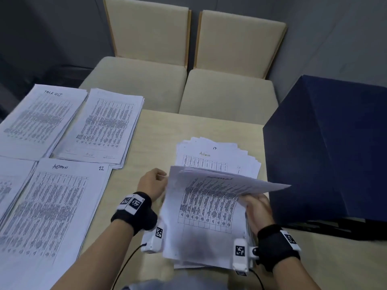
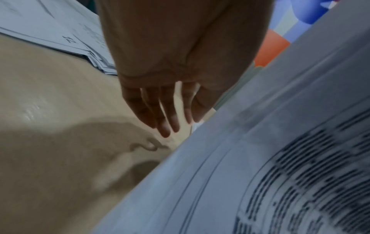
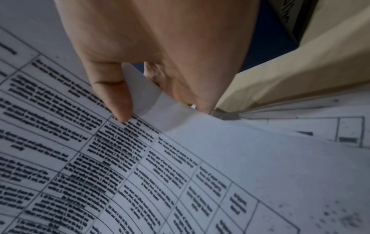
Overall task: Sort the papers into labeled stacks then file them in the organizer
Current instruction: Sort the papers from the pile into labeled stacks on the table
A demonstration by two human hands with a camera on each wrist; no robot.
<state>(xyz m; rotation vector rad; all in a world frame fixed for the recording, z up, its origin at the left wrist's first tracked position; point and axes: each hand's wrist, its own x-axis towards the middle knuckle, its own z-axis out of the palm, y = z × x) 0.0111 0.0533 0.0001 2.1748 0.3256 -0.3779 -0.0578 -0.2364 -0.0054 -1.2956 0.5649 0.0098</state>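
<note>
A bundle of printed table sheets is lifted and curled over the table's near middle. My right hand pinches its right edge, the thumb on top of the sheets and the fingers underneath. My left hand is at the bundle's left edge. Its fingers are straight and hang beside the paper over the table. Behind the bundle lies a fanned pile with "Admin" and "IT" handwritten on it. A dark blue organizer stands to the right.
Sorted stacks lie on the left: one headed "TASK LIST", one beside it, one marked "ADMIN 12", and another at the far left edge. Two beige chairs stand behind the beige table.
</note>
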